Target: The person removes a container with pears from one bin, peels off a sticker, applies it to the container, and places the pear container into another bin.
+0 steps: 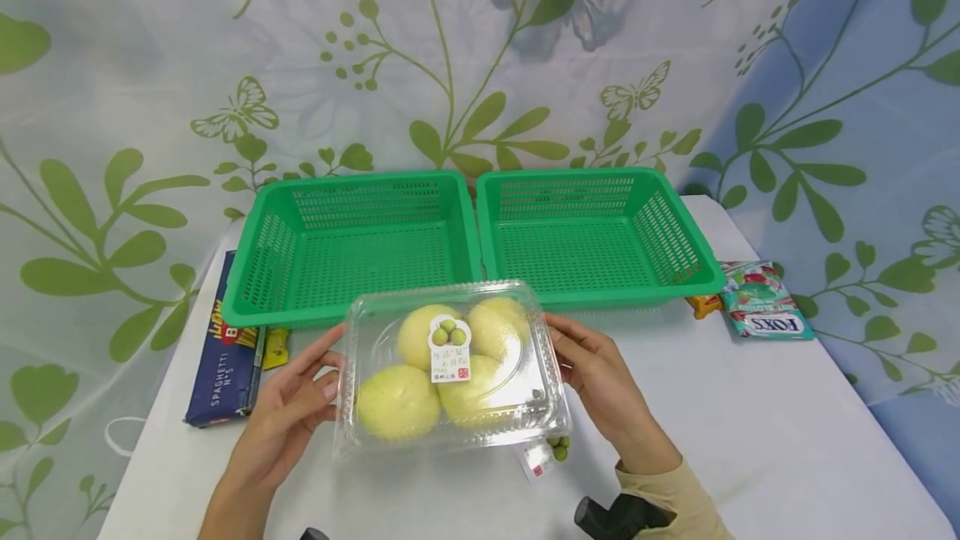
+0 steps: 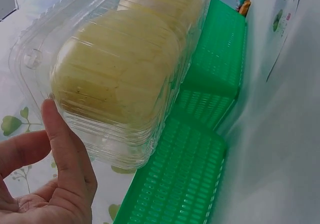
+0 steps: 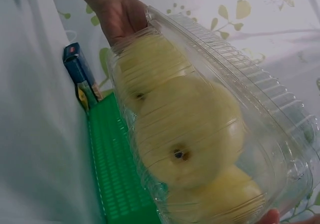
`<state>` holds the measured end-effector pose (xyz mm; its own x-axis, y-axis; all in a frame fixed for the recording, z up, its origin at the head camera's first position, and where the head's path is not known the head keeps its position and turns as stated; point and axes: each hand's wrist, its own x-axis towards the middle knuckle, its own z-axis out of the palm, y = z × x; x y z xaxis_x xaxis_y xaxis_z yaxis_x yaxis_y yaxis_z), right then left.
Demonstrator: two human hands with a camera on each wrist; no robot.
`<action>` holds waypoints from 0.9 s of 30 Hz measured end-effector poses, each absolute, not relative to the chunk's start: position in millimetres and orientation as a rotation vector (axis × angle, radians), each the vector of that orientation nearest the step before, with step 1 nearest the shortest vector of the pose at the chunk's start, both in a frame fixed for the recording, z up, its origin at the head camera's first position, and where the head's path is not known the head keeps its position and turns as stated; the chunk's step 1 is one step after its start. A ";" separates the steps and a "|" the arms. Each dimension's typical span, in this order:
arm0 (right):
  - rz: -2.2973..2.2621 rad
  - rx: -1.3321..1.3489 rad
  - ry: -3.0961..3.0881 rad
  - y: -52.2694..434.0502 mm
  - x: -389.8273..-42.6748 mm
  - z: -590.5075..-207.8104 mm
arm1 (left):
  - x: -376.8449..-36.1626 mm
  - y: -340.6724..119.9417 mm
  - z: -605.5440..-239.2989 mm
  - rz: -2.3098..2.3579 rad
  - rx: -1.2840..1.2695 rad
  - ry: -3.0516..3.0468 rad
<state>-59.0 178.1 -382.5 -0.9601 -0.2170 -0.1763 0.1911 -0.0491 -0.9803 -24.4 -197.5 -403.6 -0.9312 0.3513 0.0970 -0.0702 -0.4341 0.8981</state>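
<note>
A clear plastic clamshell box (image 1: 472, 432) of several round yellow pears (image 1: 398, 402) is held up over the white table, in front of the green baskets. On its lid is a white label (image 1: 450, 363) with green fruit pictured. My left hand (image 1: 288, 407) holds the box's left side; in the left wrist view, a fingertip (image 2: 50, 109) touches the plastic wall. At the right side my right hand (image 1: 607, 394) grips the edge, its fingers partly hidden behind the box. The right wrist view shows the box's ribbed underside and pears (image 3: 185, 134) close up.
Two green baskets (image 1: 352, 319) (image 1: 637, 297) stand side by side at the back. Left lie a blue spaghetti box (image 1: 221, 373) and a yellow packet (image 1: 276, 348). Right are a Fox's candy bag (image 1: 765, 302) and an orange packet (image 1: 703, 305). A printed label (image 1: 537, 463) lies below the box.
</note>
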 end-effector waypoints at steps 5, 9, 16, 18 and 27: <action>-2.122 -0.043 1.948 182.0 -61.5 -377.3 | -27.7 -193.4 -402.4 2.418 0.431 1.536; -2.145 -0.047 1.943 184.0 -62.5 -373.9 | -30.0 -190.6 -400.7 2.417 0.441 1.548; -2.161 -0.032 1.952 186.8 -65.9 -370.5 | -33.8 -184.7 -397.3 2.443 0.435 1.512; -2.161 -0.013 1.961 188.0 -67.4 -369.0 | -35.8 -182.3 -396.0 2.453 0.448 1.497; -2.240 0.071 1.932 195.3 -73.9 -360.9 | -50.6 -166.1 -390.2 2.471 0.492 1.459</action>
